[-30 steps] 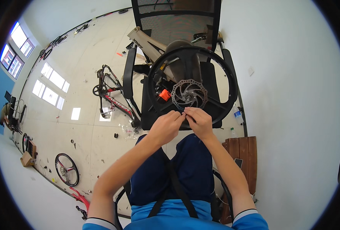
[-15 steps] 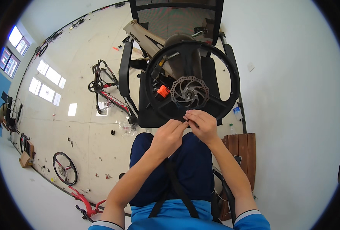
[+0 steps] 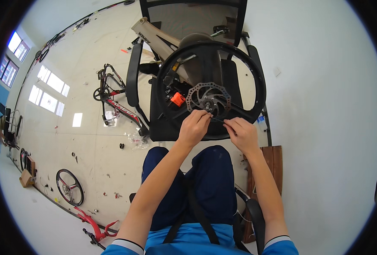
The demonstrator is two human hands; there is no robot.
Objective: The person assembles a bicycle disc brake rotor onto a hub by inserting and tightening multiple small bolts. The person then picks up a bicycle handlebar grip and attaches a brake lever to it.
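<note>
Brake disc [image 3: 208,101] on wheel [image 3: 260,80]; orange piece [image 3: 178,99] beside; right grip [image 3: 243,134] pinching rod [image 3: 218,120]; left grip [image 3: 194,128] cannot tell

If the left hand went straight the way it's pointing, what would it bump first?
Probably the brake disc, just ahead of the left hand, though depth is unclear.

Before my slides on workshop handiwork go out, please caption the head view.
Right hand holding a thin rod, left hand near a wheel's brake disc.
</note>
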